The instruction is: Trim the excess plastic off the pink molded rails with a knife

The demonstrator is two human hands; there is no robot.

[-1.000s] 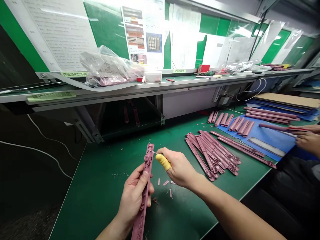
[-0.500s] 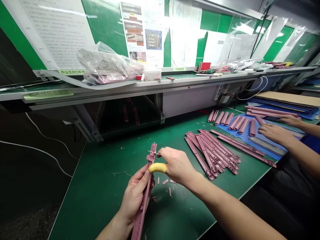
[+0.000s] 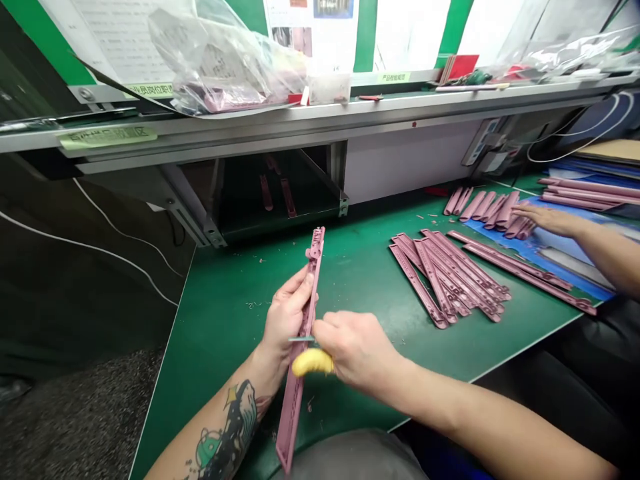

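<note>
Bright up top w/ glare on plastic bag (image 3: 225,63); dim under shelf (image 3: 370,113); blade (image 3: 301,339) slightly blurred

A long pink strip (image 3: 291,417), molded inside, slants over the green bench (image 3: 225,347); a thin blade (image 3: 300,339) crosses its middle.

Reaching left forearm (image 3: 227,423) in from lower left, tattooed inner side up. Keeping left hand (image 3: 283,317) closed in a grip, thumb (image 3: 304,290) pointing up and away, fingertips curled behind. Angling right forearm (image 3: 465,407) in from lower right, wrist roughly straight. Curling right hand (image 3: 357,343) in a pinch grip, back up, yellow-covered thumb (image 3: 313,362) stretched leftward, near left wrist (image 3: 270,357).
</note>
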